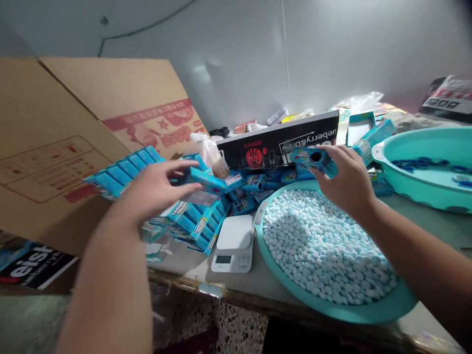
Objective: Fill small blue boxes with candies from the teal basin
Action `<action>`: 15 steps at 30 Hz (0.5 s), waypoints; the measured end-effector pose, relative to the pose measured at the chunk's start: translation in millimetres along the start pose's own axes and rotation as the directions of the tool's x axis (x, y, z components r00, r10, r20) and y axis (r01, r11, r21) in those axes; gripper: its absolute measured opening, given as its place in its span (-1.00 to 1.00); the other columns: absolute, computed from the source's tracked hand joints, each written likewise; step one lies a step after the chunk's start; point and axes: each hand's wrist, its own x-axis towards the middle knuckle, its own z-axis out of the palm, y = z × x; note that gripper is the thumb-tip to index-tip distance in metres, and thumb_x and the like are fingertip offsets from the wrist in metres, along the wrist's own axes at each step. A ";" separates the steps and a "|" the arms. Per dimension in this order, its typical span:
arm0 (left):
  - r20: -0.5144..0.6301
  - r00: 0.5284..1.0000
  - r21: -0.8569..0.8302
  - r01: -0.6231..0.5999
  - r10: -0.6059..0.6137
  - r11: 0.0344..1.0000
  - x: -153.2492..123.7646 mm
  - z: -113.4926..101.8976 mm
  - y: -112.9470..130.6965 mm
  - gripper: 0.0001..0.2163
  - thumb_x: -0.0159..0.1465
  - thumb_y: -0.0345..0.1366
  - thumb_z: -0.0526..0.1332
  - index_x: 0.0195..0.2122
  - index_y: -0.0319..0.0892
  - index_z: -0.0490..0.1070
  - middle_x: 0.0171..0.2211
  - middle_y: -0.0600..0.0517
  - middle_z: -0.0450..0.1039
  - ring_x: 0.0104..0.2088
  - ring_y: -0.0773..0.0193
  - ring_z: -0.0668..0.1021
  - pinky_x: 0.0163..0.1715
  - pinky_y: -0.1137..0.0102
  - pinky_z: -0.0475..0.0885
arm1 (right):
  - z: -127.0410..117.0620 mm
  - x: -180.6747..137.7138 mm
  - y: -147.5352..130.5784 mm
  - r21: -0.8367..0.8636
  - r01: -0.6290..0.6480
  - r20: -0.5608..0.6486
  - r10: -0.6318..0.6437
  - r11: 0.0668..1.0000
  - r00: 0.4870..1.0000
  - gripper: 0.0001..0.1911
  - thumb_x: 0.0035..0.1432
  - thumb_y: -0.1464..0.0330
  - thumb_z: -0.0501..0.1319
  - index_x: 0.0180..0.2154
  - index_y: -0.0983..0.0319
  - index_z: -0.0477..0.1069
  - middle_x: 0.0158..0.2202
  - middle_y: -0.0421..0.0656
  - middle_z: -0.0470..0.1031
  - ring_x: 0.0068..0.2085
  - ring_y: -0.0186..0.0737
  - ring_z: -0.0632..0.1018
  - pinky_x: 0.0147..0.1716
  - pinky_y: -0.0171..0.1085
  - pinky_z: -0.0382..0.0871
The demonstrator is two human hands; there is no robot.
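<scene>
My left hand (157, 189) grips a small blue candy box (206, 182) between thumb and fingers, over stacked rows of similar blue boxes (195, 221). Higher up on the right, my right hand (350, 179) pinches another small candy box (304, 156), which has a dark round hole in the side facing me. It hovers above the far rim of a turquoise basin (275, 278) full of pale blue and white candies (324, 246). A white digital scale (234, 233) with a bare platform sits left of the basin. Several loose candy boxes (254, 182) lie heaped behind the scale.
A large cardboard carton (140, 88) stands at the left. Behind the heap rises a black printed carton panel (236, 150). At the right, a second turquoise basin (424, 189) holds dark blue pieces (420, 162). The table's front edge (250, 300) runs below the scale.
</scene>
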 end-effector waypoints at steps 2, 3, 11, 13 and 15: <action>-0.011 0.996 -0.061 -0.088 0.087 0.994 19.9 -31.7 -6.8 -0.43 0.01 -0.07 0.39 0.08 -0.07 0.50 -0.06 -0.01 0.60 -0.09 0.08 0.61 -0.11 0.20 0.53 | 0.2 -0.4 -1.2 0.003 0.000 0.015 0.000 1.000 1.000 -0.58 0.15 0.37 0.27 0.07 0.21 0.44 -0.03 0.04 0.56 -0.01 0.13 0.54 -0.04 0.07 0.40; -0.010 0.992 -0.039 -0.129 0.129 0.991 31.9 -42.0 -10.5 -0.44 -0.01 -0.10 0.40 0.05 -0.09 0.51 -0.08 0.00 0.60 -0.11 0.11 0.61 -0.11 0.21 0.53 | 0.5 -0.7 -1.5 0.003 0.005 0.026 -0.005 1.000 1.000 -0.58 0.15 0.36 0.27 0.07 0.21 0.43 -0.02 0.04 0.56 -0.01 0.13 0.53 -0.03 0.06 0.39; -0.096 0.995 0.461 0.019 0.028 0.887 90.3 -47.6 -29.3 -0.51 0.08 -0.08 0.39 0.02 -0.17 0.54 -0.12 0.05 0.56 -0.17 0.24 0.53 -0.02 0.25 0.43 | 1.6 -3.7 -1.0 -0.035 0.024 0.105 -0.020 0.999 0.994 -0.58 0.20 0.37 0.20 0.11 0.18 0.40 -0.01 -0.01 0.55 0.01 0.11 0.51 0.02 0.03 0.28; -0.108 0.992 0.442 0.112 -0.071 0.890 93.0 -47.5 -32.4 -0.56 0.17 -0.06 0.33 0.01 -0.20 0.54 -0.21 0.08 0.54 -0.20 0.29 0.51 -0.05 0.30 0.43 | -0.1 -3.2 -2.6 -0.052 0.044 0.129 -0.037 0.998 0.991 -0.58 0.21 0.37 0.18 0.12 0.16 0.40 -0.01 -0.02 0.55 0.01 0.09 0.51 0.04 0.03 0.26; -0.071 0.985 0.389 0.175 -0.160 0.904 97.3 -47.8 -35.6 -0.57 0.22 0.00 0.29 -0.06 -0.28 0.55 -0.34 0.08 0.51 -0.28 0.31 0.50 -0.14 0.33 0.45 | -1.6 -2.3 -4.5 -0.056 0.065 0.142 -0.056 0.996 0.988 -0.58 0.22 0.37 0.17 0.12 0.15 0.40 -0.01 -0.02 0.55 0.01 0.09 0.51 0.05 0.03 0.23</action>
